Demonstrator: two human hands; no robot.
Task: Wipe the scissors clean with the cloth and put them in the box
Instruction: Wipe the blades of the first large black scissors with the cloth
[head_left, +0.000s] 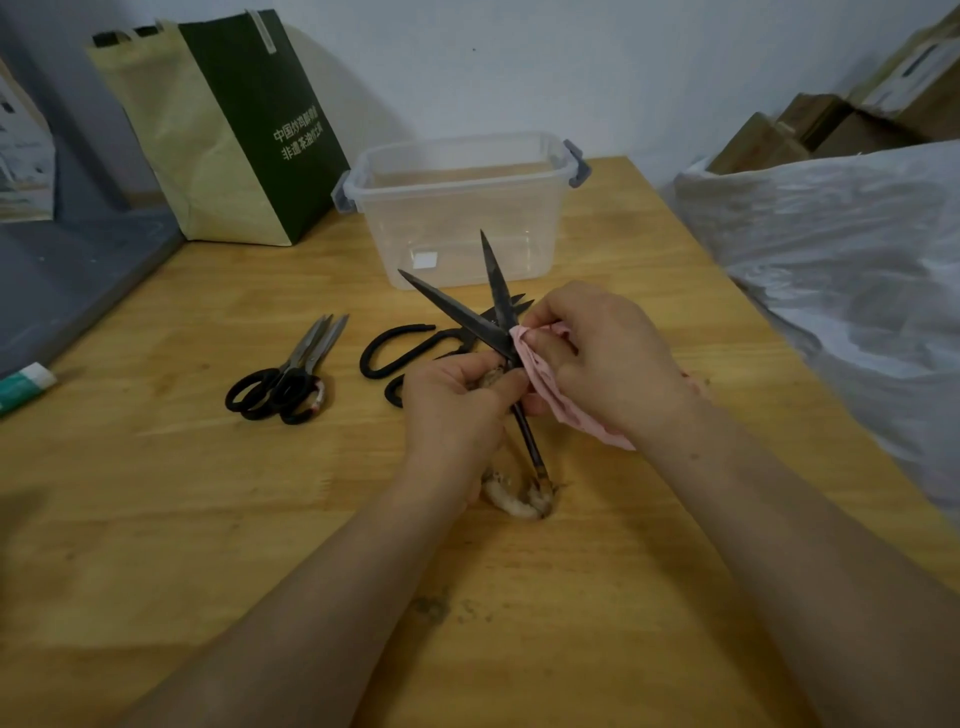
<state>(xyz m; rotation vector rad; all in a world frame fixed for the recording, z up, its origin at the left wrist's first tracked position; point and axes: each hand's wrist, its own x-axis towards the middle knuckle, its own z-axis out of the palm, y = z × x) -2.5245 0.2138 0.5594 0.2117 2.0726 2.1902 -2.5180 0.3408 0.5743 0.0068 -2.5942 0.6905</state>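
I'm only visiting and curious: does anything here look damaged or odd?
The scissors in the left hand have dark, dull blades and a frayed, dirty wrapping on the handle. A dark smudge marks the table nearer the person.

Green paper bag (249, 130) at table's (156, 519) back-left; cardboard boxes (831, 130) & plastic sheet (831, 234) on rt.

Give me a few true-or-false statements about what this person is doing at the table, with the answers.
1. The held scissors have their blades spread apart. True.
2. The right hand holds a blue cloth. False: the cloth is pink.
3. The clear box already contains scissors. False: none are inside; two other pairs lie on the table.
4. The left hand grips the held scissors at the handle end. True.
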